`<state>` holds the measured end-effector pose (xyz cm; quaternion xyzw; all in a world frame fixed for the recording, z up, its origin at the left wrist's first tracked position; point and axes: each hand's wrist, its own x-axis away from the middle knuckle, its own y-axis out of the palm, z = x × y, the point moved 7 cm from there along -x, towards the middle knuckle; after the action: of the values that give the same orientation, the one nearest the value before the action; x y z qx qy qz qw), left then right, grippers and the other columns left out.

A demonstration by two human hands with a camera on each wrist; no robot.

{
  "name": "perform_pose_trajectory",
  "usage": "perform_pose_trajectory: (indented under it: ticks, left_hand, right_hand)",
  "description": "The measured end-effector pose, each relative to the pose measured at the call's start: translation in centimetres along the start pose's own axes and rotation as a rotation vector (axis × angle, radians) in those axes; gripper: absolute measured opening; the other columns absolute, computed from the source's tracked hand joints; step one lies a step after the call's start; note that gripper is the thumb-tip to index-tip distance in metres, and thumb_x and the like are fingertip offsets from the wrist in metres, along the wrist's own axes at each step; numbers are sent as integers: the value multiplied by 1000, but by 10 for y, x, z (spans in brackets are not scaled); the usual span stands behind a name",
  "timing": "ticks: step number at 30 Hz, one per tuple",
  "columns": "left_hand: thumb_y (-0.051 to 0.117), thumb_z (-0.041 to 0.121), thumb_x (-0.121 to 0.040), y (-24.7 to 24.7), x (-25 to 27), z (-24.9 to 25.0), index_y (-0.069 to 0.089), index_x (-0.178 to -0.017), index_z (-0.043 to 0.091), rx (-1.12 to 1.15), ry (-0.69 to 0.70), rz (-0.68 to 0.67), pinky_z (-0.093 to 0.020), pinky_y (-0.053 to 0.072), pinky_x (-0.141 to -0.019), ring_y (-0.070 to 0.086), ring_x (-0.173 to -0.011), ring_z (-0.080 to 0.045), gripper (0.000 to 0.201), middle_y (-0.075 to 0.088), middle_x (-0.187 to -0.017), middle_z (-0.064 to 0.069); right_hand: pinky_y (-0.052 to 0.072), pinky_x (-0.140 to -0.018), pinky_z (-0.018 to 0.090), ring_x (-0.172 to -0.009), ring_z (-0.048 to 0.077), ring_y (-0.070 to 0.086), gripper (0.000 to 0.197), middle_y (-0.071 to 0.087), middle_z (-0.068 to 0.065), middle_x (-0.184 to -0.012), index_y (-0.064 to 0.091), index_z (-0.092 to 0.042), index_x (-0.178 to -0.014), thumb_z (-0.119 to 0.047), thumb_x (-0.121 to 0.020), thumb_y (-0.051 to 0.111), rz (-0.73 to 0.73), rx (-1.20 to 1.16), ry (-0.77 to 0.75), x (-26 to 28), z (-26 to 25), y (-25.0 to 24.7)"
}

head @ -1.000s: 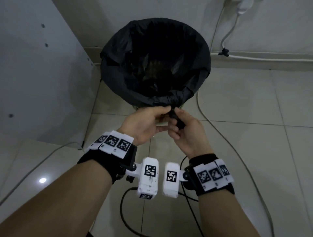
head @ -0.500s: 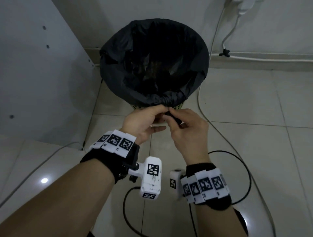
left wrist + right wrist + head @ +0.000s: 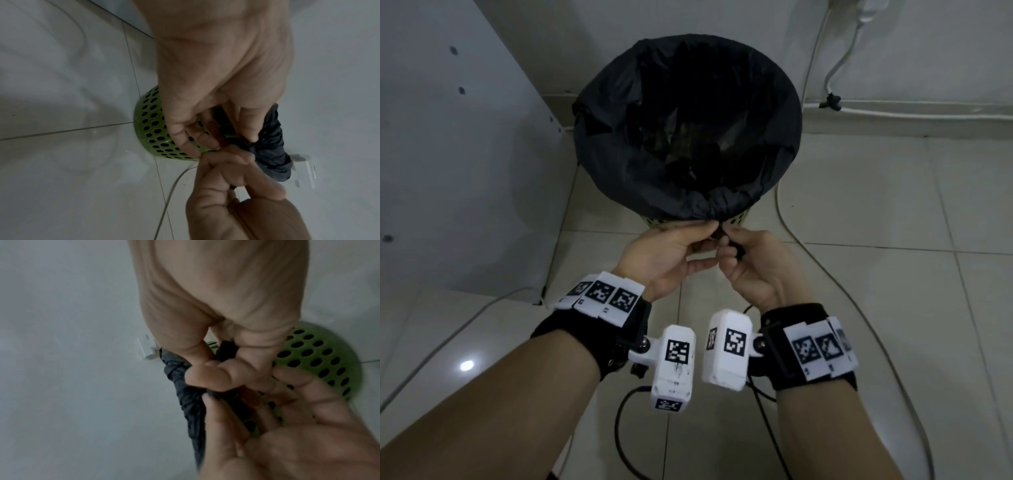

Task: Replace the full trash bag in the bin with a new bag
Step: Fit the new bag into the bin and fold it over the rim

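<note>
A black trash bag (image 3: 619, 161) lines a green perforated bin (image 3: 152, 126) on the tiled floor, its edge folded over the rim and gathered into a knot (image 3: 722, 224) at the near side. My left hand (image 3: 671, 253) pinches that knot from the left, thumb and fingertips curled on the black plastic (image 3: 265, 146). My right hand (image 3: 753, 263) grips the twisted tail of the bag (image 3: 226, 352) beside it. Dark rubbish lies at the bottom of the bag. Both hands touch each other under the rim.
A white cabinet panel (image 3: 465, 154) stands close on the left of the bin. White cables (image 3: 825, 274) run along the floor on the right and up the back wall (image 3: 839, 65). A black cable (image 3: 619, 438) loops on the tiles below my wrists.
Both hands stay at the knot. The right wrist has rolled back after turning, and its fingers have shifted on the bag's tail. The bin has not moved.
</note>
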<state>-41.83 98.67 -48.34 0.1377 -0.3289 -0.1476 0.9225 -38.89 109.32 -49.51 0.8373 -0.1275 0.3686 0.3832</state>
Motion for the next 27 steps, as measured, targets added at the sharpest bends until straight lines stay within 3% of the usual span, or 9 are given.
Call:
perform_pose_trajectory:
  ticks: [4,7,9,12,16,18,20,23,27]
  left_hand:
    - [68,5,-89,-5,-6,5,72,-102,-1,30,78,158,-43,55,-96,69,-83,-21,15,74,-92,-12]
    - [70,0,-86,-8,-9,9,71,-101,-6,55,111,240,-36,61,-77,69,-75,-22,16,74,-88,-16]
    - [71,0,-84,-14,-11,7,69,-106,-10,85,88,273,-30,60,-67,67,-78,-25,24,72,-91,-20]
    - [71,4,-84,-16,-13,2,69,-102,0,92,-7,238,-30,59,-65,63,-81,-23,19,67,-85,-14]
    - [71,16,-87,-14,-13,-4,70,-116,4,32,-100,108,-43,59,-90,63,-116,-30,32,68,-114,-14]
    - [66,14,-92,-8,-11,-4,64,-127,0,58,-96,55,-44,55,-99,65,-114,-30,38,68,-121,-17]
    - [63,10,-93,-5,-11,-5,63,-126,-4,90,-81,81,-41,56,-97,68,-95,-24,35,68,-109,-17]
    - [65,4,-90,-9,-16,-6,68,-111,-3,98,-41,146,-33,60,-85,66,-77,-16,22,69,-91,-11]
    - [70,0,-86,-11,-17,-9,70,-94,2,74,-18,206,-25,61,-68,65,-67,-12,9,71,-77,-6]
  right_hand:
    - [49,-43,26,-44,15,51,21,60,16,-67,55,-5,-76,-4,-88,72,164,218,-356,3,-16,-12]
    - [60,-60,37,-64,20,69,9,72,11,-80,72,-3,-89,-11,-89,73,179,438,-625,14,-20,-9]
    - [62,-72,42,-84,19,71,23,73,2,-95,75,-13,-108,-20,-85,75,169,703,-790,20,-14,-3]
    - [61,-71,45,-84,14,66,24,69,-3,-92,77,-19,-107,-20,-84,75,177,876,-946,21,-12,1]
    - [58,-64,40,-69,18,67,10,74,0,-82,78,-12,-94,-13,-89,70,164,779,-816,10,-30,-3]
    - [50,-53,33,-58,17,60,11,71,3,-71,75,-5,-92,-6,-93,65,97,689,-685,3,-31,-3]
    - [42,-49,30,-50,15,54,11,66,3,-61,69,0,-90,1,-95,59,39,540,-550,-3,-28,-1]
    - [43,-45,27,-47,17,53,14,61,13,-66,54,-5,-88,4,-91,64,80,234,-388,-6,-17,-8]
    - [49,-46,27,-47,18,53,22,61,17,-69,59,-5,-72,-4,-83,77,269,175,-423,0,-16,-22]
